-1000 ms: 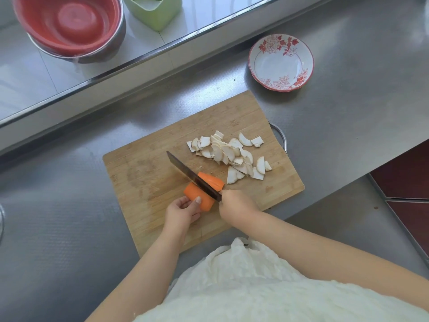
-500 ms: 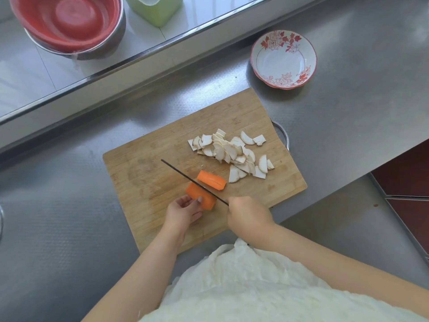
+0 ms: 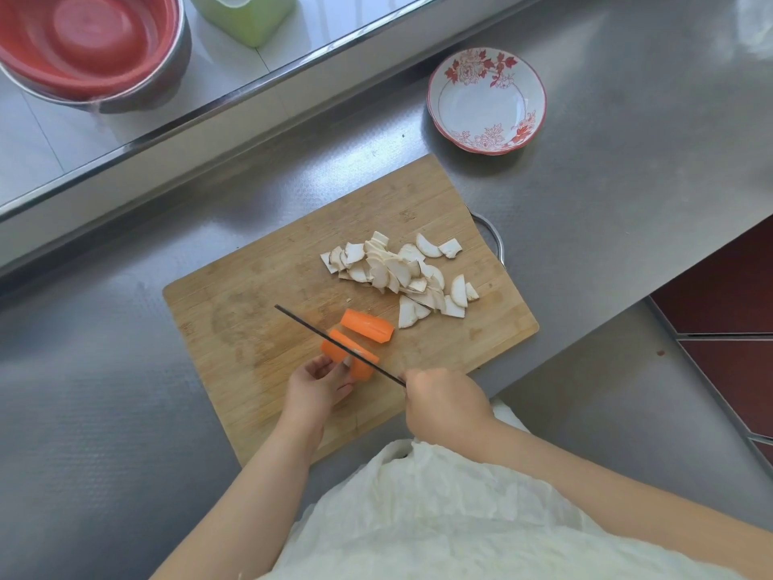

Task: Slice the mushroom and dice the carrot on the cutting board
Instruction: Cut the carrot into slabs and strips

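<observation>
Fingers [image 3: 334,367] of the left hand [image 3: 320,389] curl around the near end of a smooth orange carrot half [image 3: 349,357], pinning it to the rectangular, grained bamboo cutting board [image 3: 251,328]. The right hand [image 3: 443,406] is closed around the hidden handle of a thin dark-bladed knife [image 3: 330,343], whose edge runs lengthwise across that carrot piece toward 10 o'clock. A second carrot half [image 3: 368,325] lies just beside it at 1 o'clock, apart from the blade. At 2 o'clock on the board sits a loose heap of pale, curved mushroom slices [image 3: 397,276]. A metal loop handle [image 3: 493,240] shows at the board's 3 o'clock edge. Beyond, at 1 o'clock on the brushed steel bench [image 3: 606,203], stands a shallow white bowl with red floral rim [image 3: 487,100].
</observation>
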`<state>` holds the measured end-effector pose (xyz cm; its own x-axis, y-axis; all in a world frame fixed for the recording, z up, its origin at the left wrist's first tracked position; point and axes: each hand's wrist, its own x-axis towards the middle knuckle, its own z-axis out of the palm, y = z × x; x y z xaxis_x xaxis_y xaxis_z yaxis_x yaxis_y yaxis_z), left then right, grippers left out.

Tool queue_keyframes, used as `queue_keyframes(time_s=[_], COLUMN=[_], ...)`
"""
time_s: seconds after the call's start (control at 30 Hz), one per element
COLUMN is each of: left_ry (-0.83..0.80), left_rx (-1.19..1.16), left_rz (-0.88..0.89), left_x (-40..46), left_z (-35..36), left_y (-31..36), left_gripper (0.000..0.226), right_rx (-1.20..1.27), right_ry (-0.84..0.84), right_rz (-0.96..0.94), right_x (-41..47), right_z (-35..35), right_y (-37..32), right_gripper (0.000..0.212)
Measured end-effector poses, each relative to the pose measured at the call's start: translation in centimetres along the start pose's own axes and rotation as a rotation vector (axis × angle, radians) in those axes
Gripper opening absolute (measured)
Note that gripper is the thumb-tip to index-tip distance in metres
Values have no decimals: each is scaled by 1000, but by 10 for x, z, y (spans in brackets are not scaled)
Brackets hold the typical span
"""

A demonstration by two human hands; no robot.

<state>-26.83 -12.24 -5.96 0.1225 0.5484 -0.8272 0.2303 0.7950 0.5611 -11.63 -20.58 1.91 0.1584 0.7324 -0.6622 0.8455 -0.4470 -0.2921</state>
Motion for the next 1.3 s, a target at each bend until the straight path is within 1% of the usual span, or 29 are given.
queue_keyframes(time_s=[0.4, 0.57, 0.7, 0.83, 0.97, 1.1, 1.23, 1.3], left_ry=[9, 12, 18, 31, 42, 50, 52, 56], left_rx=[1, 13, 8, 0, -9, -29, -41, -49], left_rz=[7, 1, -1, 9, 10, 12, 10, 11], left_x=[-2, 1, 3, 3, 3, 3, 4, 4], left_z=[2, 0, 0, 1, 2, 3, 3, 3], left_y=[1, 0, -2, -3, -4, -4, -5, -6], left_gripper=[28, 28, 30, 26, 33, 26, 35, 31], right_rx=[35, 27, 15, 9, -10, -32, -22, -22], right_ry=[-75, -90, -125, -154, -152, -158, -166, -169], right_rz=[42, 48, 68, 103, 127, 133, 141, 145], right_x=[-7, -8, -7, -2, 5, 9, 14, 16], right_z=[-10, -13, -17, -21, -23, -22, -23, -22], right_y=[-9, -12, -17, -23, -28, -33, -35, -35], right_gripper=[22, 20, 13, 16, 20, 20, 21, 21])
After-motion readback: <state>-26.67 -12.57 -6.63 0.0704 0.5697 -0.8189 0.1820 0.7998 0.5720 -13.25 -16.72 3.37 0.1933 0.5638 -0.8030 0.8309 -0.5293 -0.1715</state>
